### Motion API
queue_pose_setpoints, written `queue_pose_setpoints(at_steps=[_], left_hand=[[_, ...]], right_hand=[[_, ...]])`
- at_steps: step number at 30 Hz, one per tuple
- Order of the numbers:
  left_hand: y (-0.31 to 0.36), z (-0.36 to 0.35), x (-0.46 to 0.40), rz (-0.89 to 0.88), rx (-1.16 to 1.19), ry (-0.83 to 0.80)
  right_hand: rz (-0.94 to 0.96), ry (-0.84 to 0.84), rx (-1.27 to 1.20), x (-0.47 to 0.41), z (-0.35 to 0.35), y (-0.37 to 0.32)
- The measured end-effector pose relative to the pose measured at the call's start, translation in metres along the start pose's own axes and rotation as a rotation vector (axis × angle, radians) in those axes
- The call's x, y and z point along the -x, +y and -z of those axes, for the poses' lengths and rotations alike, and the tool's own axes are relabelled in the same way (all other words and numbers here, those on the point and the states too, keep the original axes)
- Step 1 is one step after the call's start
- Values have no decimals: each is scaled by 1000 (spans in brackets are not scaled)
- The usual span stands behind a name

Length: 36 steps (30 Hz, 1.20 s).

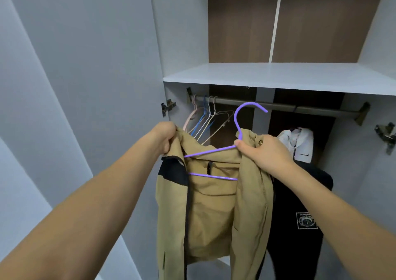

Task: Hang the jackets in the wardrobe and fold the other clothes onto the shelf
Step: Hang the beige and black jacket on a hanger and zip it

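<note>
**Mia:** What is the person doing now?

**Ben:** They are putting the tan jacket point(214, 198) on the purple hanger point(216, 149). They hold it up in front of the open wardrobe, just below the rail point(278, 106).

**Mia:** What are the hands doing?

**Ben:** The left hand point(164, 138) has its fingers curled tight round one shoulder of the jacket. The right hand point(263, 151) pinches the hanger near its neck, and it holds the jacket's other shoulder too. So both hands are busy holding.

**Mia:** Is the jacket on the hanger properly?

**Ben:** I think not yet. You can see the hanger's arm and its bottom bar inside the open jacket. The cloth looks bunched up.

**Mia:** What comes next?

**Ben:** My guess is they need to pull the shoulders over the hanger's ends. Then they lift the hook up onto the rail.

**Mia:** Is there room on the rail?

**Ben:** Yes. Some empty hangers point(205, 119) hang at the rail's left end. A black jacket point(300, 215) hangs below the rail on the right. The gap between them looks good.

**Mia:** And the shelf point(278, 76)?

**Ben:** It sits just above the rail. It is for the folded clothes later.
</note>
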<state>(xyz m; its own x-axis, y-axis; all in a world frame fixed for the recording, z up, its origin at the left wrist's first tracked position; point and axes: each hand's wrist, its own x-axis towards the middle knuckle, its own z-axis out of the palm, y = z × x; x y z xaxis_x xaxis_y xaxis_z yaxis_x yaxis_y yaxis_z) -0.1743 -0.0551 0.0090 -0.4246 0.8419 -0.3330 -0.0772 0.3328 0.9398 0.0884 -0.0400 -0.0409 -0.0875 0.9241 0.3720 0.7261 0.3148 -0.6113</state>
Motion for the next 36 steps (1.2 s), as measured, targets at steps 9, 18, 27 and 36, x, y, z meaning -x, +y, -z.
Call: queue_pose_setpoints(at_steps=[9, 18, 27, 36], left_hand=[[28, -42, 55, -68, 213, -260], [-4, -13, 56, -107, -582, -273], [16, -12, 46, -729, -1258, -75], [-20, 25, 27, -669, -1153, -165]], right_hand=[[-53, 140, 81, -13, -30, -2], [-35, 339, 60, -23, -19, -15], [-115, 98, -539, -26, -22, -10], [-202, -109, -689, -35, -69, -27]])
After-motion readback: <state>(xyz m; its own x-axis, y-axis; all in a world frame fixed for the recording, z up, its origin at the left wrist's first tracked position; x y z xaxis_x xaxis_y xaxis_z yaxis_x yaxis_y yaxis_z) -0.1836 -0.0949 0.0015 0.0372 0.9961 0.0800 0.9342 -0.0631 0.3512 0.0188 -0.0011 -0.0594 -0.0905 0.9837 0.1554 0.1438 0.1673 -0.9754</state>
